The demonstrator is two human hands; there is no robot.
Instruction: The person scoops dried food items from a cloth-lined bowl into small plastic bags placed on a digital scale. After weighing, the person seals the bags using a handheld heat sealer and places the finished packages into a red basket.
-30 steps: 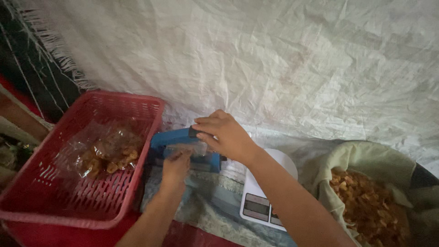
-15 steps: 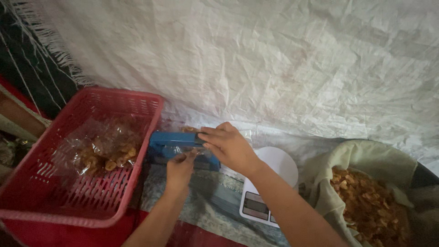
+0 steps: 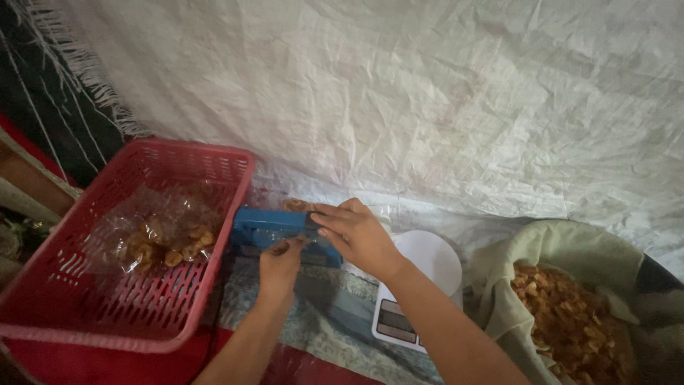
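Two hands [image 3: 324, 246] pressing blue sealer [image 3: 274, 229], red basket [image 3: 107, 314] left, scale [image 3: 420, 285], snack sack [image 3: 570, 314] right

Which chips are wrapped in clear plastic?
The chips in the red basket; those in the cloth sack on the right lie loose.

The sealer [image 3: 274, 232] lies under the fingers [image 3: 335, 227] of the right hand [image 3: 360, 235], which press on its near-right end. The left hand [image 3: 279, 262] sits just in front of it, fingers touching its front edge. Left of both hands stands the basket [image 3: 107, 314], with filled bags [image 3: 160, 232] in it. Right of the fingers, just behind the right forearm, rests the scale [image 3: 420, 285]. Further right stands the sack [image 3: 563, 257], with chips [image 3: 570, 321] in it. Behind everything hangs the woven sheet [image 3: 427, 93].
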